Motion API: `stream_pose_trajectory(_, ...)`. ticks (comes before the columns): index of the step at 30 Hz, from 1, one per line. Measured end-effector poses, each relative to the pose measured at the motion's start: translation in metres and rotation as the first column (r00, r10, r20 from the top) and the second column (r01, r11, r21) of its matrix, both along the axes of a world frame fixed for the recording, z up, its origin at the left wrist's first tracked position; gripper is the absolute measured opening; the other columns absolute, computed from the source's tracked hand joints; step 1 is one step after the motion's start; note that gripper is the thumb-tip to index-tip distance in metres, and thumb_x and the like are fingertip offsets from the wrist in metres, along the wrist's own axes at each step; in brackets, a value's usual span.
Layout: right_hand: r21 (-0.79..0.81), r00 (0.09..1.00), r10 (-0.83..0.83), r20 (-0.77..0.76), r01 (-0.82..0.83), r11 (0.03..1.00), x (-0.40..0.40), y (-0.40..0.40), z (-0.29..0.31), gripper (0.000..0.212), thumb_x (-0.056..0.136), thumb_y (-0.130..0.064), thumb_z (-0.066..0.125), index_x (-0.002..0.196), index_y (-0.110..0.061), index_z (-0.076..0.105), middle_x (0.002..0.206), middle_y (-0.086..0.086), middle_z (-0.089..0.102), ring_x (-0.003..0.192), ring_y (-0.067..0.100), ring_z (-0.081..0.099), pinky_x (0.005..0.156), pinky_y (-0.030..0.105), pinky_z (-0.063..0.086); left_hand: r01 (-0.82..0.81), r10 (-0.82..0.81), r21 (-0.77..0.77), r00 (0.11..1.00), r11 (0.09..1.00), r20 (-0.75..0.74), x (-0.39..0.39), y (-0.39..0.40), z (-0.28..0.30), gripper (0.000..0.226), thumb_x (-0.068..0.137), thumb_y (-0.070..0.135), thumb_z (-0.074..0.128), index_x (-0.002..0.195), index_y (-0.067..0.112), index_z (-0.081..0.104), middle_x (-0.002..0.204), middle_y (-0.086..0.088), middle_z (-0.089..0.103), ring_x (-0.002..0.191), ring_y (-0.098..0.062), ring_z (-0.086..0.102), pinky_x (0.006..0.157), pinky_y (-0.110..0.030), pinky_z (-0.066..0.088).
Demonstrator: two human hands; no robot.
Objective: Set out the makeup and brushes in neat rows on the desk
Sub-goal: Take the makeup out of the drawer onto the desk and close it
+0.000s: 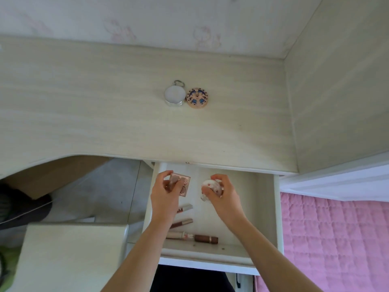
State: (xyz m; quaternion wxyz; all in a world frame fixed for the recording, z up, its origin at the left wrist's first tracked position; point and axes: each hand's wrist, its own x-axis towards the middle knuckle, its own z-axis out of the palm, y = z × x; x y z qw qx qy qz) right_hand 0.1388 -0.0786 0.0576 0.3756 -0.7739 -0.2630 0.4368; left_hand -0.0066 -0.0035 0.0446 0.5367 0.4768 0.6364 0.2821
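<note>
Both hands reach into an open white drawer below the desk edge. My left hand grips a small square pink-brown palette with lettering. My right hand holds a round white compact with pink marks. Several lipstick and gloss tubes lie in the drawer: a silver-capped one, a brown one, and a pink tube end to end with a dark brown lipstick. On the pale wood desk sit a round white case with a ring and a peach round compact with a blue pattern, side by side.
A side wall panel closes the desk on the right. A pink quilted bed cover lies at the lower right. A white chair or box top stands at the lower left, with tiled floor beyond it.
</note>
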Motion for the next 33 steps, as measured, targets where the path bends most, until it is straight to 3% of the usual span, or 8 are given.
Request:
stream_pose_trajectory(6,0.025,0.999,-0.053,-0.010,0.053,0.998,0.000,0.052,0.014,0.032,0.082,-0.033,0.070,0.109,-0.032,0.053,0.097,-0.006,0.061,0.083,0.008,0.062,0.062,0.016,0.047,0.011,-0.011,0.003,1.000,1.000,0.000,0.000,0.049,0.008,0.031,0.083,0.009,0.069,0.096,0.033,0.052,0.090,-0.004,0.071,0.082,-0.016,0.068,0.073,-0.031,0.053)
stream_pose_trajectory(9,0.062,0.996,-0.088,0.025,0.086,0.994,0.002,0.081,0.017,0.034,0.081,-0.030,0.072,0.110,-0.027,0.055,0.102,-0.002,0.060,0.089,0.014,0.061,0.072,0.025,0.051,0.046,-0.045,0.042,0.999,0.998,-0.008,0.002,0.079,0.013,0.030,0.080,0.011,0.072,0.093,0.030,0.053,0.080,-0.002,0.071,0.071,-0.013,0.067,0.064,-0.022,0.050)
stream_pose_trajectory(13,0.069,0.990,-0.119,0.077,0.114,0.991,0.009,0.120,0.017,0.038,0.080,-0.031,0.072,0.113,-0.027,0.053,0.105,-0.001,0.060,0.094,0.016,0.059,0.073,0.023,0.048,0.104,-0.101,0.055,0.993,0.993,-0.056,0.007,0.121,0.015,0.029,0.080,0.014,0.073,0.101,0.021,0.055,0.082,-0.003,0.072,0.077,-0.019,0.068,0.071,-0.031,0.051)
stream_pose_trajectory(18,0.028,0.982,-0.156,0.104,0.154,0.988,0.017,0.158,0.012,0.049,0.078,-0.033,0.074,0.119,-0.027,0.047,0.101,-0.004,0.057,0.085,0.008,0.057,0.060,0.011,0.040,0.127,-0.117,0.065,0.984,0.990,-0.136,0.015,0.159,0.015,0.029,0.077,0.021,0.077,0.096,0.022,0.055,0.075,0.013,0.066,0.069,0.001,0.060,0.055,-0.005,0.039)
stream_pose_trajectory(25,-0.004,0.973,-0.130,0.189,0.133,0.991,0.021,0.178,-0.002,0.046,0.075,-0.034,0.075,0.115,-0.026,0.052,0.099,-0.007,0.056,0.080,-0.002,0.052,0.050,0.005,0.040,0.150,-0.134,0.063,0.969,0.987,-0.209,0.021,0.173,0.006,0.028,0.077,0.022,0.076,0.096,0.022,0.054,0.069,0.019,0.061,0.064,0.010,0.056,0.055,0.000,0.038)
stream_pose_trajectory(27,-0.008,0.973,-0.107,0.205,0.111,0.994,0.021,0.180,-0.004,0.046,0.076,-0.035,0.074,0.116,-0.028,0.052,0.103,-0.005,0.056,0.084,0.004,0.054,0.056,0.008,0.040,0.191,-0.167,0.083,0.958,0.978,-0.234,0.024,0.171,0.005,0.029,0.077,0.024,0.076,0.097,0.023,0.054,0.076,0.015,0.062,0.076,-0.004,0.062,0.062,-0.007,0.043)
stream_pose_trajectory(29,-0.010,0.963,-0.061,0.264,0.066,0.998,0.021,0.181,-0.005,0.046,0.078,-0.037,0.071,0.120,-0.026,0.052,0.109,-0.003,0.053,0.091,0.011,0.053,0.067,0.016,0.046,0.251,-0.211,0.108,0.933,0.962,-0.290,0.027,0.169,0.003,0.030,0.077,0.027,0.076,0.099,0.019,0.057,0.087,0.005,0.062,0.091,-0.021,0.057,0.077,-0.029,0.049)
stream_pose_trajectory(33,-0.041,0.945,0.014,0.327,0.000,0.999,0.024,0.182,-0.006,0.047,0.083,-0.037,0.067,0.124,-0.020,0.053,0.116,0.003,0.049,0.105,0.023,0.051,0.086,0.032,0.049,0.245,-0.150,0.147,0.869,0.958,-0.472,0.029,0.168,0.001,0.042,0.075,0.037,0.077,0.105,0.012,0.062,0.107,-0.005,0.054,0.098,-0.024,0.039,0.089,-0.038,0.041)
